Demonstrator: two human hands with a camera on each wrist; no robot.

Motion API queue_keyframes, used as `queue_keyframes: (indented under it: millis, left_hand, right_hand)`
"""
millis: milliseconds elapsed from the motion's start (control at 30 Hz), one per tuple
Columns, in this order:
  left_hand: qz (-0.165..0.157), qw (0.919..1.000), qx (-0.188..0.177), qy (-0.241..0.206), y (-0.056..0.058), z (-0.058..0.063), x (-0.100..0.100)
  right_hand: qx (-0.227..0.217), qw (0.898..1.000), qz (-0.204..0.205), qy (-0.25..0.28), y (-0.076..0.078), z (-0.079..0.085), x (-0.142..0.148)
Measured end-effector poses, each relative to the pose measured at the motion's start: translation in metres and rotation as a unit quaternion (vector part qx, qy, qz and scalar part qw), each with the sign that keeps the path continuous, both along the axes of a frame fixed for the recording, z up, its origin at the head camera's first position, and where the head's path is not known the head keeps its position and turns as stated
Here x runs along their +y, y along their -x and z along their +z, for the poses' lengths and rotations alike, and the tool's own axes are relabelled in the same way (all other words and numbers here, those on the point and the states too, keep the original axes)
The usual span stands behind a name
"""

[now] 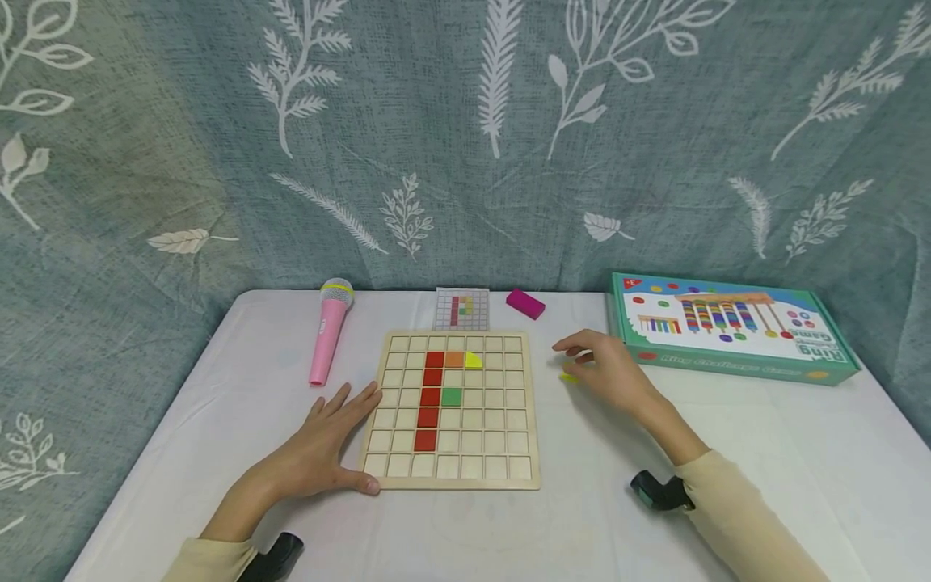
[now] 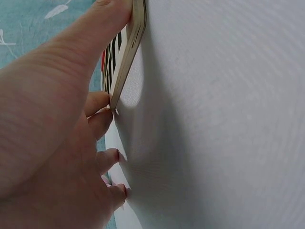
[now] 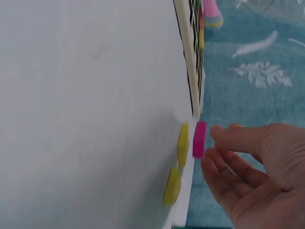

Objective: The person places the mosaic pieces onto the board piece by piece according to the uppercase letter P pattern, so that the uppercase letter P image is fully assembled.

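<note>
A wooden grid board (image 1: pixel 460 483) lies on the table, with a column of red squares (image 1: pixel 430 396), an orange square (image 1: pixel 454 360), a green square (image 1: pixel 451 397) and a yellow round-edged piece (image 1: pixel 473 360) in its cells. My left hand (image 1: pixel 320 449) rests spread at the board's left edge, thumb near the front corner and a fingertip at the rim. To the right of the board, my right hand (image 1: pixel 600 368) hovers with loosely bent fingers over yellow pieces (image 3: pixel 183 144). Two of these show on the table in the right wrist view; nothing sits between thumb and fingers.
Behind the board lie a pattern card (image 1: pixel 462 309) and a magenta block (image 1: pixel 525 304). A pink microphone (image 1: pixel 330 331) is at the back left, and a green game box (image 1: pixel 735 331) at the back right. A patterned curtain (image 1: pixel 465 145) hangs behind the white table.
</note>
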State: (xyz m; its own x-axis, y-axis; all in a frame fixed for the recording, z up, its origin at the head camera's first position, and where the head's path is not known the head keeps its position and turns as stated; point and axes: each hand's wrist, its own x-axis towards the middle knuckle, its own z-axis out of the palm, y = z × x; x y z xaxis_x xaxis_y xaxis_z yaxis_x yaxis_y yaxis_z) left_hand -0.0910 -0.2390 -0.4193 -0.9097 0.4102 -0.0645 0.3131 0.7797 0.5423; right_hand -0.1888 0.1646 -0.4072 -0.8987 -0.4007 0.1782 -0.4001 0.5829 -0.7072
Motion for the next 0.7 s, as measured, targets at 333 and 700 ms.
queue_keyframes:
  millis: [333, 700]
  left_hand:
    - [-0.002, 1.0, -0.002, 0.002, 0.001, 0.001, 0.0]
    - [-0.001, 1.0, -0.005, 0.006, 0.002, 0.003, 0.0]
  right_hand:
    - [-0.023, 0.998, -0.004, -0.06, -0.005, 0.0, 0.029]
    - [-0.022, 0.995, 0.016, -0.091, -0.013, 0.0, 0.045]
